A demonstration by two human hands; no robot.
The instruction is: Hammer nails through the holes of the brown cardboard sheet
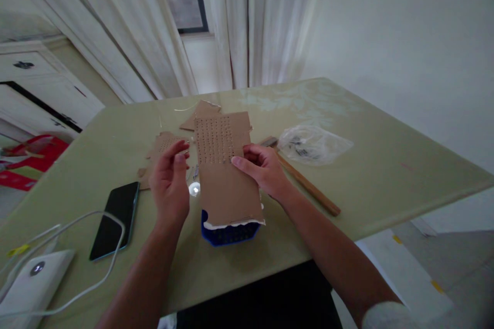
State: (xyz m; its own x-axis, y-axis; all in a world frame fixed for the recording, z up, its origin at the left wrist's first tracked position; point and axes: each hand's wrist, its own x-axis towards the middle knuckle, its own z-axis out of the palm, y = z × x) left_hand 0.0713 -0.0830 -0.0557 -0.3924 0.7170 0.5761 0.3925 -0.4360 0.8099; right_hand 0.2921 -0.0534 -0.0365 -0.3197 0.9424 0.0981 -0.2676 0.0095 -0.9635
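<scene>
Cardboard sheet (226, 164), punched with rows of holes, stands over a blue box (227, 232) near the tabletop's (386, 164) front edge, pinched by the right hand (262, 167). Left hand (170, 180) hovers beside it, fingers loosely curled, empty. Steadying the sheet's lower edge would likely help.

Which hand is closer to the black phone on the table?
Left. The left hand hovers just right of the phone; the right hand holds the cardboard piece farther right.
</scene>
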